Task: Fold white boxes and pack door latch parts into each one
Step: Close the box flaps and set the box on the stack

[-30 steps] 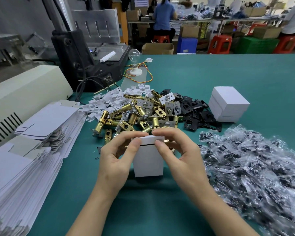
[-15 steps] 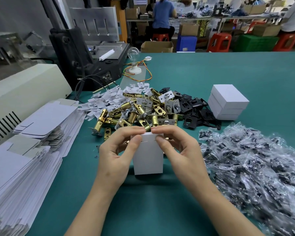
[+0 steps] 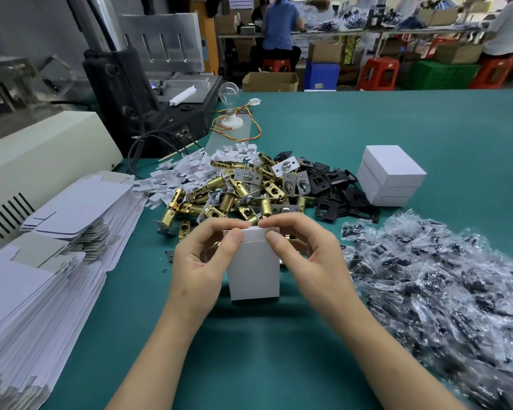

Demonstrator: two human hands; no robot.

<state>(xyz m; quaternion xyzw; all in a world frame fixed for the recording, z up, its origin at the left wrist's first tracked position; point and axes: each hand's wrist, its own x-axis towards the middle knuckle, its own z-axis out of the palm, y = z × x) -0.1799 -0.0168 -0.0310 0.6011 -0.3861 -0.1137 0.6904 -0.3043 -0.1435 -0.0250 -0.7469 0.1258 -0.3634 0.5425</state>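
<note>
No text, label, brand or number can be read, neither on the white box [image 3: 253, 270] nor elsewhere.

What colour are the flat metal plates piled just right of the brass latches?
Matte black. The flat metal plates show best in the head view, between the latches and the stacked white boxes.

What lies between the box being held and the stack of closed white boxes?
Head view: black metal plates and the edge of the brass latch pile lie between the held box and the stack.
</note>
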